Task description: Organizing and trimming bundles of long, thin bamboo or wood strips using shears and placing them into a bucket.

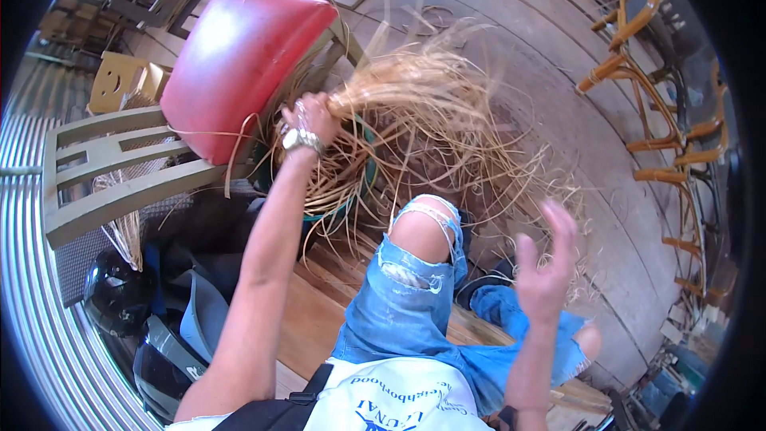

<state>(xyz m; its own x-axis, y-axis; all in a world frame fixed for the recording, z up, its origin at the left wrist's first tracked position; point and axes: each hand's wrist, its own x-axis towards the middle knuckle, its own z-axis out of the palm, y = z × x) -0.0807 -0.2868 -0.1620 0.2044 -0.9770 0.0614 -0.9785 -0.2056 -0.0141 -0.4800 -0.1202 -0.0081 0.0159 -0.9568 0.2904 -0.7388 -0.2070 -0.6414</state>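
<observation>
My left hand point(314, 118), with a wristwatch point(302, 139) at its wrist, is closed round one end of a bundle of rattan strips point(415, 84). The frayed far end of the bundle fans out to the right and is partly blurred. Below the hand, a green tub point(370, 166) holds coiled strips point(319, 183). More loose strips point(479, 156) spill over its side onto the floor. My right hand point(549, 267) is raised in the air right of my knee, fingers apart, holding nothing.
A chair with a red padded seat point(243, 56) and slatted wooden frame point(120, 140) stands close on my left. Dark helmets point(120, 291) lie beside my left arm. Rattan chair frames point(638, 104) line the right side. Wooden boards point(319, 303) are under me.
</observation>
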